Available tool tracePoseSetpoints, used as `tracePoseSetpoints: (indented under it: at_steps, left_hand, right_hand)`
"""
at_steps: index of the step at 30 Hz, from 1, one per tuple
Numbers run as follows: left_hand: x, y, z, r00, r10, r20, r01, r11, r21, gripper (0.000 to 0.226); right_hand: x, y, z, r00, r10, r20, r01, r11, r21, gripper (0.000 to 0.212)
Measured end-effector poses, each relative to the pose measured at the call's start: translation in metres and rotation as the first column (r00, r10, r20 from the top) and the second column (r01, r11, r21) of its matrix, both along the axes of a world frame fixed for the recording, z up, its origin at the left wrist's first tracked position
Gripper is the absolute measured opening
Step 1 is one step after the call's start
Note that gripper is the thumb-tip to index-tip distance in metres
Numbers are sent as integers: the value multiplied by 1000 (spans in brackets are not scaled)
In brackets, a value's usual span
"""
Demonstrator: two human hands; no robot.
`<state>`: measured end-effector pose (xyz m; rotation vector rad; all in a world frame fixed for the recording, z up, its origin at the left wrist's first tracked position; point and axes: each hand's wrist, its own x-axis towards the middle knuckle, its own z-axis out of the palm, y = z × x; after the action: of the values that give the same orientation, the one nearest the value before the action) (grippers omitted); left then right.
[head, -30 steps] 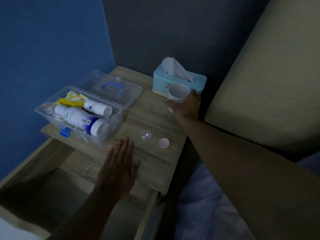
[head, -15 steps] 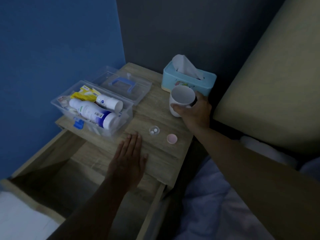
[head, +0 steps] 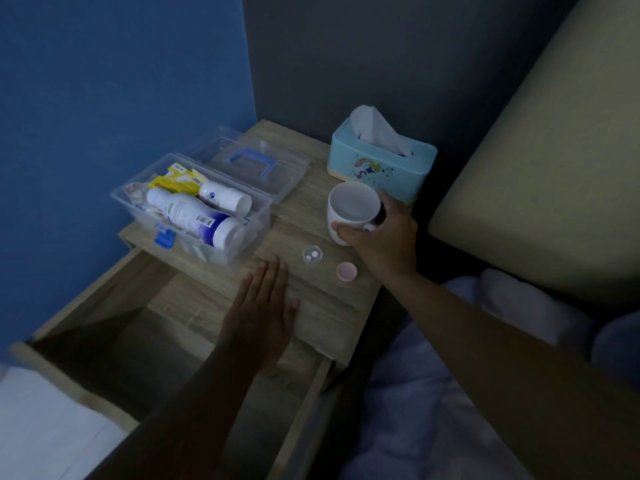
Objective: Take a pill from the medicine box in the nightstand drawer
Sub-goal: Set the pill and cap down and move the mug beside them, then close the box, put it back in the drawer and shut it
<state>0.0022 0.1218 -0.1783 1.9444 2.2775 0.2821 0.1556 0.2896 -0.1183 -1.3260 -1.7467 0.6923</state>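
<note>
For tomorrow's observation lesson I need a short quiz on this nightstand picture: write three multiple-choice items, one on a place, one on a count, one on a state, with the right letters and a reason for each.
1. Where does the pink cap lie?
A. on the nightstand top, beside the small clear cup
B. inside the medicine box
C. in the open drawer

2. How many white pills show in the small clear cup?
A. none
B. two
C. five

3. What is the right hand doing?
A. lying flat on the wood
B. pulling a tissue
C. holding the white mug

Answers:
1 A, the cap rests on the wood just right of the clear cup.
2 B, two white dots show inside it.
3 C, its grip wraps the mug's side, while the left hand lies flat on the top.
</note>
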Motion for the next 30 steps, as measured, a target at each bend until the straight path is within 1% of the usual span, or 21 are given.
tracePoseSetpoints:
  at_steps: [11,14,17,20,22,23,24,25,26,28,30]
  left_hand:
    - [-2,2,-8,1000,7,23,-7,1000,-4,69]
    - [-2,2,-8,1000,8,4,-7,1000,-13,71]
    - [-5,6,-5,999,11,33,-8,995,-96,73]
    - [-11,13,5,991,3,135,28,974,-225,77]
    - [-15,11,14,983,-3,185,53,963,-265,80]
    - [-15,6,18,979,-1,204,50,971,-234,81]
    - [-15,-1,20,971,10,238,31,985,-167,79]
    - [-15,-10,23,954,48,297,-24,996,-84,76]
    - [-16,-21,25,923,115,366,-113,993,-28,70]
    - [-24,-41,29,855,247,456,-278,961,1,60]
    - [-36,-57,32,834,306,459,-334,942,-23,52]
  right_hand:
    - [0,-4,-6,999,9,-33,-11,999,-42,71]
    - [-3,-2,-8,999,-6,-41,2,997,-84,74]
    - [-6,-1,-9,999,5,-40,-10,993,-120,76]
    - [-5,-8,-8,1000,14,-5,-15,992,-129,83]
    - [-4,-19,-7,1000,8,24,-6,997,-78,94]
    - [-4,-26,-5,1000,13,24,-12,999,-32,99]
    - [-4,-31,-3,1000,27,15,-28,999,29,100]
    - [-6,-37,0,999,51,1,-50,994,100,95]
    - [-9,-43,3,997,78,-17,-74,983,166,89]
    - [-18,-54,12,991,129,-38,-116,960,255,78]
    - [-30,-65,21,985,174,-6,-164,936,311,64]
